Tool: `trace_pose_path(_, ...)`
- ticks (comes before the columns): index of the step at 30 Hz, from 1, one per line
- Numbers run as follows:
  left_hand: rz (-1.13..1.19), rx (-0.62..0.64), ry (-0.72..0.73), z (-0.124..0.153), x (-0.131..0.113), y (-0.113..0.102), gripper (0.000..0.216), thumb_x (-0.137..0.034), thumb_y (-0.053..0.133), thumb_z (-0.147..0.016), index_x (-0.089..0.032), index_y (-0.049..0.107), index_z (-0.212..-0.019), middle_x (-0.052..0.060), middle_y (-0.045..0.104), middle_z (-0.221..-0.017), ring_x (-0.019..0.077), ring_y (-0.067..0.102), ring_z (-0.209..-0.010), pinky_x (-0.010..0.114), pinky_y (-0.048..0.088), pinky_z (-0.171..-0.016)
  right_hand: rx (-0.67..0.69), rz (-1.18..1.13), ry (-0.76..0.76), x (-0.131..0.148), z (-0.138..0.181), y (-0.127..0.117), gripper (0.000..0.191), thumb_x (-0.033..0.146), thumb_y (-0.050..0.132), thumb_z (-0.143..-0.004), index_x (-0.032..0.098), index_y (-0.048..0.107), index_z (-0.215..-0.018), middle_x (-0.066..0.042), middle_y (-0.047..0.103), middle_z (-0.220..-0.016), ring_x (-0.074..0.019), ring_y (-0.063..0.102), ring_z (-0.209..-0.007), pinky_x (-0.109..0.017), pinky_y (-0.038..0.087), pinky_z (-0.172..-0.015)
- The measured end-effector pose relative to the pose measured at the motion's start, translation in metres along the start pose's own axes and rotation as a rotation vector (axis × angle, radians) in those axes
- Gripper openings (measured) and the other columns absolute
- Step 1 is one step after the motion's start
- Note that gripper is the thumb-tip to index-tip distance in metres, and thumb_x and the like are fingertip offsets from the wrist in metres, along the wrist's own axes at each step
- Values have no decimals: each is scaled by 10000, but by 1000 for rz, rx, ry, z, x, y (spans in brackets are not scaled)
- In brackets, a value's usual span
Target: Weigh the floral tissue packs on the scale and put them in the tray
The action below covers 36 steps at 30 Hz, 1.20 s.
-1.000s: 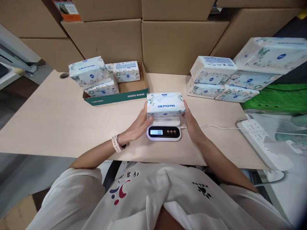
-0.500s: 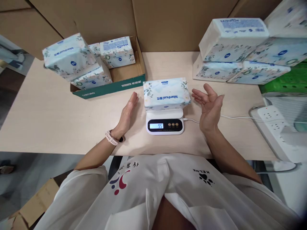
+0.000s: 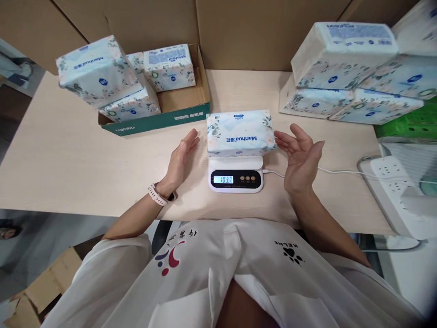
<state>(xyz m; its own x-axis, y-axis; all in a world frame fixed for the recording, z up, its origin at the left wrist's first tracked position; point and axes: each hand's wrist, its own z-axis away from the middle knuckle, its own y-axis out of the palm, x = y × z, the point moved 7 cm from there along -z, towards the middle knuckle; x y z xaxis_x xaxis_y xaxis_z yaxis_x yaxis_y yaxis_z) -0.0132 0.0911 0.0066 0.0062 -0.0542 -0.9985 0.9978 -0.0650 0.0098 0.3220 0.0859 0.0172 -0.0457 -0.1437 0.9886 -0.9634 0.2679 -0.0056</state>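
A floral tissue pack [image 3: 241, 133] lies on a small white digital scale [image 3: 236, 175] in the middle of the table; the display reads 103.7. My left hand [image 3: 180, 158] rests open on the table just left of the pack, fingers straight and together, not touching it. My right hand [image 3: 299, 152] hovers open to the right of the pack, palm turned toward it, fingertips close to its side. Neither hand holds anything.
A shallow cardboard tray [image 3: 177, 109] with several tissue packs [image 3: 102, 75] sits at the back left. A stack of packs [image 3: 344, 68] stands at the back right. A white cable [image 3: 341, 172] runs to a power strip [image 3: 392, 182]. Cardboard boxes [image 3: 246, 32] line the back.
Both hands let go of the pack and drew apart to its sides. The scale reading rose from 0.0 to 103.7. The view has tilted closer to the table.
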Motion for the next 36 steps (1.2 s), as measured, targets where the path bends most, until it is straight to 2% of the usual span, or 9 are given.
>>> trace_pose_path(5, 15, 1, -20, 3, -1, 1, 933, -921, 451, -1019, -253, 590, -1656, 111, 447, -1839, 381, 395, -1742, 584, 282, -1482, -10, -61, -23, 4, 3, -1, 905, 892, 130, -1048, 336, 756, -1393, -108, 859, -1272, -340, 800, -1257, -667, 534, -1233)
trace_pose_path(12, 50, 33, 19, 3, 6, -3, 855, -883, 438, -1059, -264, 645, -1611, 113, 511, -1801, 398, 429, -1722, 610, 328, -1459, -72, -185, -66, 10, 2, -3, 837, 867, 241, -1077, 322, 833, -1307, -51, 894, -1148, -283, 824, -1059, -602, 539, -1168)
trace_pose_path(21, 96, 6, 22, 1, 8, -6, 777, -868, 515, -1047, -285, 731, -1513, 92, 602, -1734, 373, 560, -1638, 593, 400, -1424, -81, -214, -76, 15, 5, -1, 817, 842, 260, -1092, 302, 845, -1276, -39, 907, -1098, -268, 825, -1039, -553, 560, -1091)
trace_pose_path(36, 107, -23, 26, 1, 7, -6, 763, -865, 546, -1036, -266, 750, -1463, 120, 646, -1690, 370, 622, -1579, 573, 438, -1387, -101, -217, -69, 17, 4, 0, 823, 847, 276, -1086, 274, 845, -1246, -49, 905, -1056, -261, 825, -1021, -532, 565, -1064)
